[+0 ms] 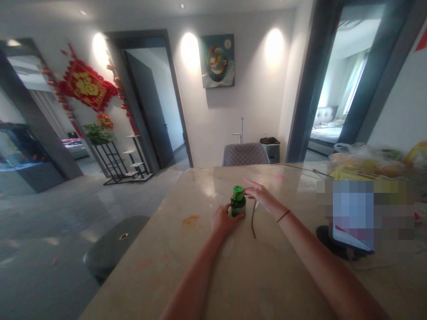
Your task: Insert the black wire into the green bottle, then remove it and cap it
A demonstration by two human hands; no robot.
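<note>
A small dark green bottle (238, 208) with a bright green cap (238, 192) stands upright on the table. My left hand (223, 220) is wrapped round the bottle's lower part from the left and front. My right hand (258, 194), with a thin dark red band on its wrist, is just right of the cap. Its fingers are apart, one stretched out past the cap; whether a fingertip touches the cap I cannot tell. A thin black stick or cord (253, 222) lies on the table below my right hand.
The pale stone table (160, 266) fills the front. At right are a tablet-like screen (352, 235) on a round dark stand, partly blurred out, and plastic bags (370, 160). A grey quilted chair (246, 154) stands behind, a green stool (115, 244) at left. A black cable (300, 167) runs along the far edge.
</note>
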